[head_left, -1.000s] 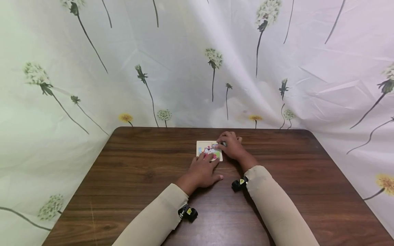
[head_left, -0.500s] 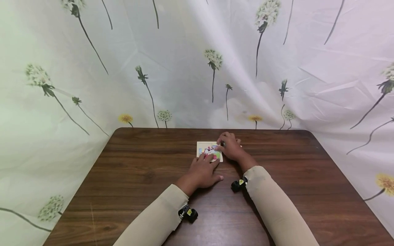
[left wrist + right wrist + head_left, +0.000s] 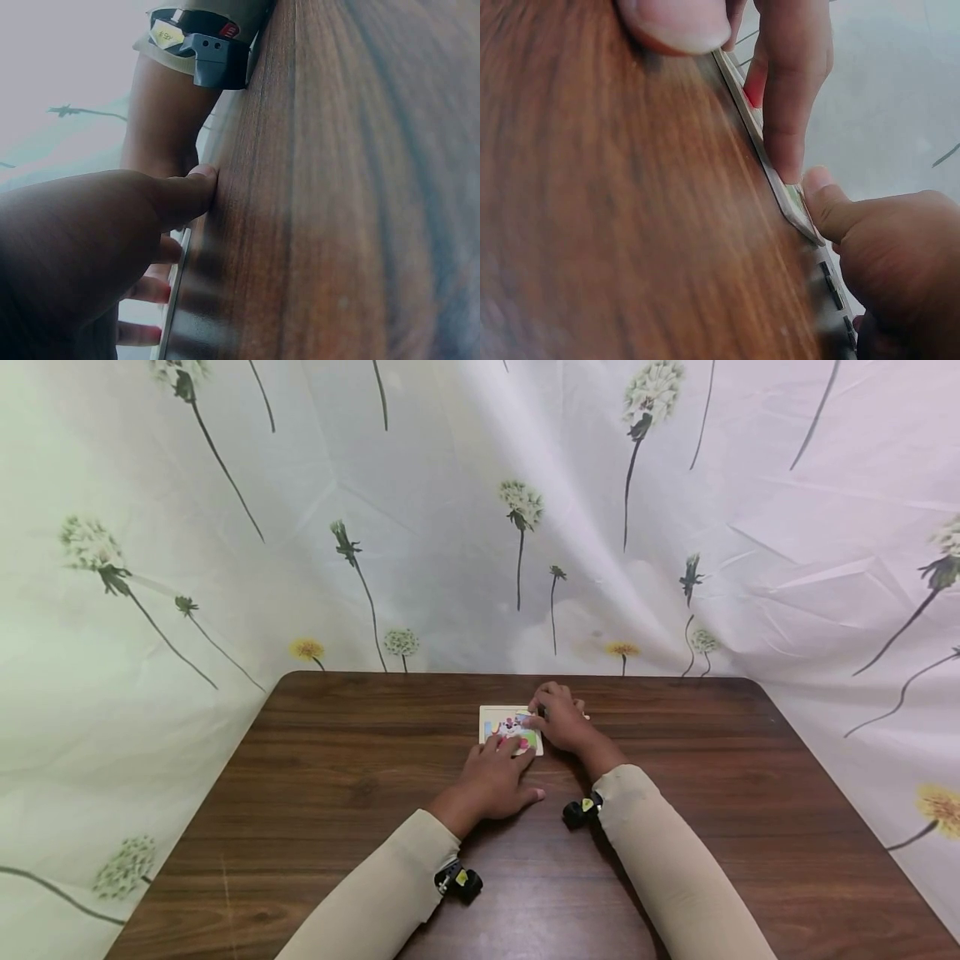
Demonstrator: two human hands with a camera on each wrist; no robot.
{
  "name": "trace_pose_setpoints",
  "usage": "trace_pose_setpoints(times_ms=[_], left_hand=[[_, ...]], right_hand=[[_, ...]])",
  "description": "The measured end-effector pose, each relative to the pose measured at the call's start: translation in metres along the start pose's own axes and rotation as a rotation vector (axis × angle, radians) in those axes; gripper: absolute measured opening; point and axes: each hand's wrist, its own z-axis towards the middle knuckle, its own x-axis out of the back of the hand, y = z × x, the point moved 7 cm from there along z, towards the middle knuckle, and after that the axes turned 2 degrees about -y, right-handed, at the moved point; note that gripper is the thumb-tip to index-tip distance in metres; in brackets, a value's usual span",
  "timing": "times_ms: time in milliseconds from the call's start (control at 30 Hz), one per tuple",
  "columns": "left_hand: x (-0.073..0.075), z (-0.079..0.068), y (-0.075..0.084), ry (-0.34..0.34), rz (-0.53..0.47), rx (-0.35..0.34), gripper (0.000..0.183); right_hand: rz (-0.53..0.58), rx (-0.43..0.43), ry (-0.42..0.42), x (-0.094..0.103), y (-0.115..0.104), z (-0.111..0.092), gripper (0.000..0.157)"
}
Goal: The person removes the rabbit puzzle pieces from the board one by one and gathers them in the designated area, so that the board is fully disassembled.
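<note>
A small picture puzzle (image 3: 491, 714) in a pale frame lies flat near the table's far side, showing a cartoon animal in pink, blue and green. Spread fingers of my left hand (image 3: 495, 779) rest on its near edge, with the thumb out on the wood. At the upper right corner, my right hand (image 3: 564, 717) has its fingers bent and its thumb on the picture, where it seems to pinch a puzzle piece (image 3: 522, 713); the hand hides most of that piece. In the right wrist view the right thumb (image 3: 829, 202) touches the board's edge (image 3: 761, 157).
A pale bit (image 3: 587, 717) shows just beyond the right hand. Black marks or parts (image 3: 831, 285) show past the board's corner in the right wrist view. The dark wood table (image 3: 360, 793) ends at a floral cloth backdrop (image 3: 450, 527). Both wrists wear black cameras (image 3: 467, 883).
The right fingers shift slightly at the puzzle's corner, and a teal patch seen under them earlier now looks dark. My left hand stays in place.
</note>
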Motion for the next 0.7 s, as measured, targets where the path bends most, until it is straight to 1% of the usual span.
trace_pose_setpoints(times_ms=[333, 533, 700], left_hand=[[-0.002, 0.002, -0.001, -0.003, 0.012, -0.005, 0.075], [-0.002, 0.002, -0.001, 0.018, 0.017, -0.013, 0.075], [-0.001, 0.001, -0.002, 0.034, 0.027, -0.020, 0.075]], right_hand=[[0.018, 0.019, -0.001, 0.002, -0.003, -0.001, 0.019], [0.026, 0.051, 0.030, 0.006, -0.006, -0.001, 0.020], [0.043, 0.067, 0.058, 0.012, -0.001, -0.003, 0.020]])
